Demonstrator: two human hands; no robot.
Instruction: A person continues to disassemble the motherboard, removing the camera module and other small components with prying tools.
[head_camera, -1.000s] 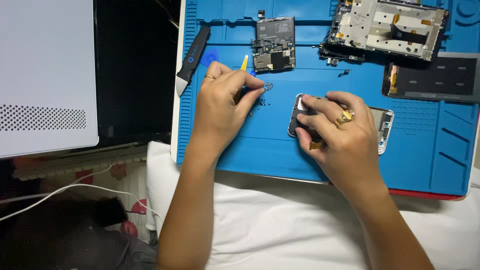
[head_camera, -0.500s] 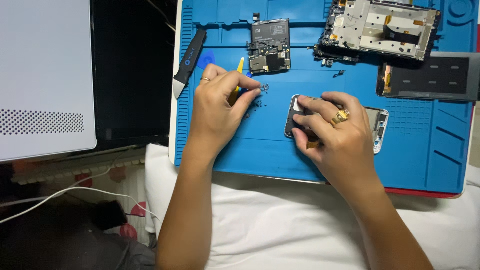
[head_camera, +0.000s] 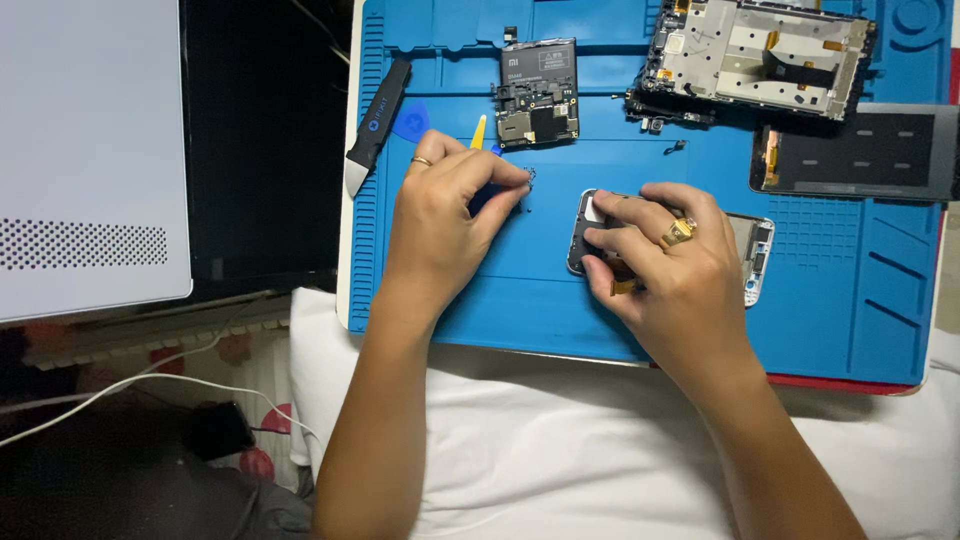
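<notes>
Bare to the elbows, sleeveless in view, no gloves, no watch; left hand (head_camera: 440, 225) dressed only with a thin gold band on one finger, right hand (head_camera: 665, 270) topped with a chunkier gold ring, squarish on its face, nails short and plain on both.

A black pry tool (head_camera: 376, 125) lies tilted at the left edge of the blue repair mat (head_camera: 850, 300), with a blue triangular pick (head_camera: 410, 122) just beside it. A detached circuit board (head_camera: 538, 92) rests near the mat's top centre; a stripped metal phone frame (head_camera: 760, 50) and a dark rectangular panel (head_camera: 855, 152) occupy the upper right. A white perforated box (head_camera: 90, 150) stands off the mat at left.
</notes>
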